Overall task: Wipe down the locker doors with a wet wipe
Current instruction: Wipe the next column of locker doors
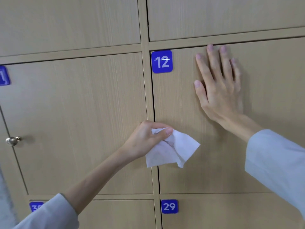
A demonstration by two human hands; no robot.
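Left hand [145, 139] pinches bunched wet wipe [171, 149] at centre frame, over the seam beside door 12 [189, 104]. Right hand [217, 86] flat, fingers straight, bracing that door. Risk: loose wipe corners trail, leaving streaks or missed edges.

The left hand [145, 139] sits just below the middle of the frame, its forearm rising from the lower left out of a pushed-up pale sleeve [49, 214]. Its fingers [166, 131] are curled, thumb and forefinger pinching a crumpled white wipe [171, 151] that hangs beneath them. The right hand [217, 86] is at upper right, palm flat and forward, fingers straight, slightly spread and pointing up. Its arm comes in from the right edge in a pale sleeve.
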